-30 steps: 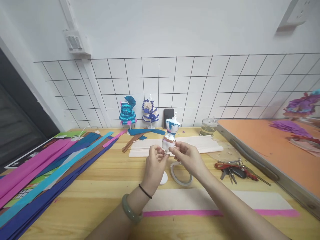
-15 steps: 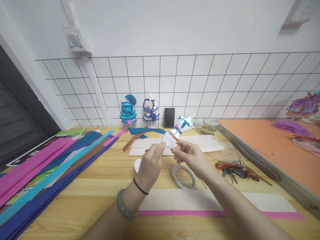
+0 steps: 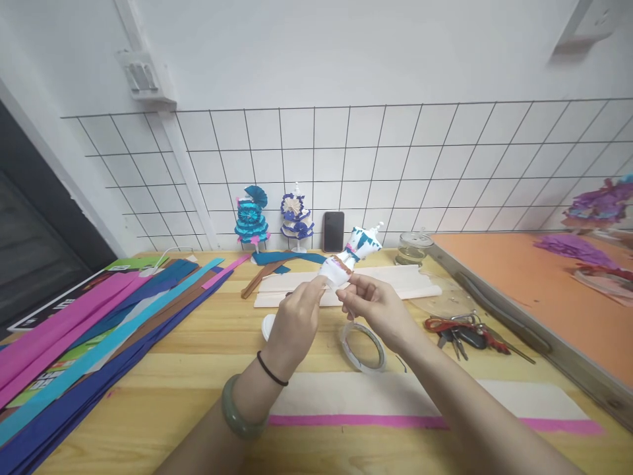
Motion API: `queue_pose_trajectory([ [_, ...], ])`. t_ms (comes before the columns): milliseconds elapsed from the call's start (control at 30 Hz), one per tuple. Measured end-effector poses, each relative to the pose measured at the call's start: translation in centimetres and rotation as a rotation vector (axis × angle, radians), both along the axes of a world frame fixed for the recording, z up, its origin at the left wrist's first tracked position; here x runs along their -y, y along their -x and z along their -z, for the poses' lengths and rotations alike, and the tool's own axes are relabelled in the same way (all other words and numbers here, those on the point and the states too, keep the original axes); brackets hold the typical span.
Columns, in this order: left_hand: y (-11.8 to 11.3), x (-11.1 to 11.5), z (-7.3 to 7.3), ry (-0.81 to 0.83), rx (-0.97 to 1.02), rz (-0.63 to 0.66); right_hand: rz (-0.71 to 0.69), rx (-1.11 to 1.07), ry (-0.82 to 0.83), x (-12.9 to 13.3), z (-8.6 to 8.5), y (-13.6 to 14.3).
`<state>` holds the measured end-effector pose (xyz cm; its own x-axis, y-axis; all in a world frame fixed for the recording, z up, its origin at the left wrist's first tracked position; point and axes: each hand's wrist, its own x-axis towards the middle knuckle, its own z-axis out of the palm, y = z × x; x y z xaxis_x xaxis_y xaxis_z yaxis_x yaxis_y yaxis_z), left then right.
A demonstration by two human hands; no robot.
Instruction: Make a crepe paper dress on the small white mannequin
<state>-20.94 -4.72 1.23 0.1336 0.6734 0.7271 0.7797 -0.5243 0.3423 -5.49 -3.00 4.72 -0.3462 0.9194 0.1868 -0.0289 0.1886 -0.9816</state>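
A small white dress form (image 3: pixel 364 243) with teal and pink paper pieces tilts to the right in front of me, its white skirt part (image 3: pixel 335 272) edged in brown at the waist. My left hand (image 3: pixel 299 320) pinches the skirt from the left, fingers closed. My right hand (image 3: pixel 374 309) closes on the skirt's lower right edge with thumb and forefinger. The fingertips partly hide the hem. Below the hands a roll of tape (image 3: pixel 368 367) lies on the table. A white disc (image 3: pixel 267 326) is partly covered by my left hand.
A cream paper strip with pink edge (image 3: pixel 356 396) lies in front; folded cream paper (image 3: pixel 420 284) lies behind. Coloured paper strips (image 3: pixel 148 316) cover the left. Two decorated forms (image 3: pixel 251 221) and a phone (image 3: pixel 333 231) stand at the back. Keys (image 3: pixel 467 338), a glass jar (image 3: pixel 414 247) and an orange board (image 3: pixel 494 277) are right.
The view has shifted slightly. Both hands keep their hold on the dress form, and its pose is almost the same.
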Motion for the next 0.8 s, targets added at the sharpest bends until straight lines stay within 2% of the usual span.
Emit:
queue_pose_trajectory([
  [533,-0.2,0.6,-1.2,0.097,0.088,0.048,0.055,0.048,-0.056,-0.1,0.0,-0.2],
  [800,-0.5,0.8,-1.5,0.306,0.200,0.089,0.106,-0.017,-0.032,-0.5,0.6,-0.2],
])
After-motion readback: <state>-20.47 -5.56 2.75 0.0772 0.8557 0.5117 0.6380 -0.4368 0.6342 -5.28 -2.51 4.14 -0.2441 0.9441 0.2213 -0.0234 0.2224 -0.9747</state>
